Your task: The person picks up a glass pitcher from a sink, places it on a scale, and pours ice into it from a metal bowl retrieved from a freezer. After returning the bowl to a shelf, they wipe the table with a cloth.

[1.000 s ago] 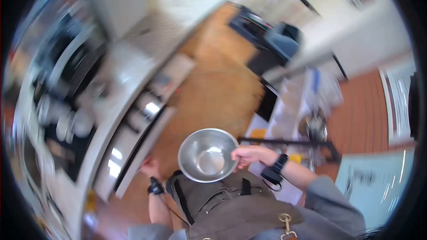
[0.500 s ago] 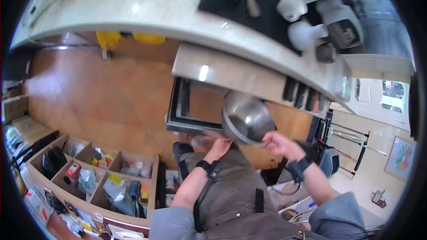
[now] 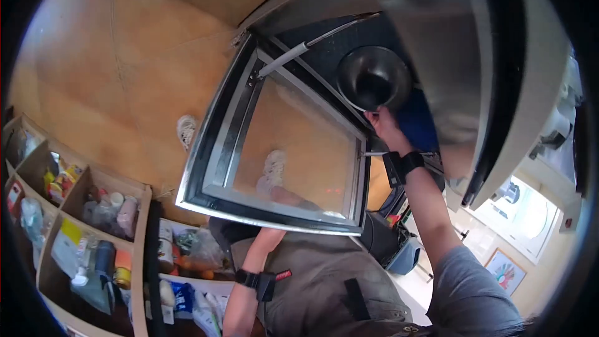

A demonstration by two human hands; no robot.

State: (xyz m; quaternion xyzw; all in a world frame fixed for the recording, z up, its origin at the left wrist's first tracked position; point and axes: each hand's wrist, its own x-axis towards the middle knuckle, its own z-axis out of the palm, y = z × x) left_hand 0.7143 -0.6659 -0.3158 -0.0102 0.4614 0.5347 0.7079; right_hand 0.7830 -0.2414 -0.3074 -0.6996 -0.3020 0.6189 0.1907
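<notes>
A metal bowl is inside the cabinet opening below the counter, behind an open glass door with a dark frame. My right hand reaches past the door and pinches the bowl's near rim. Under the lower edge of the door is my left hand, seen partly through the glass; its fingers are too faint to make out. A metal strut joins the door to the cabinet.
A divided wooden drawer with bottles and packets stands at the lower left. Beside it is a lower compartment with bags. A metal-faced panel overhangs the opening. A framed picture hangs at the right.
The bowl has moved from in front of my body into the cabinet opening, with my right hand at its rim. My left hand has left the bowl and is at the door. The view has moved closer.
</notes>
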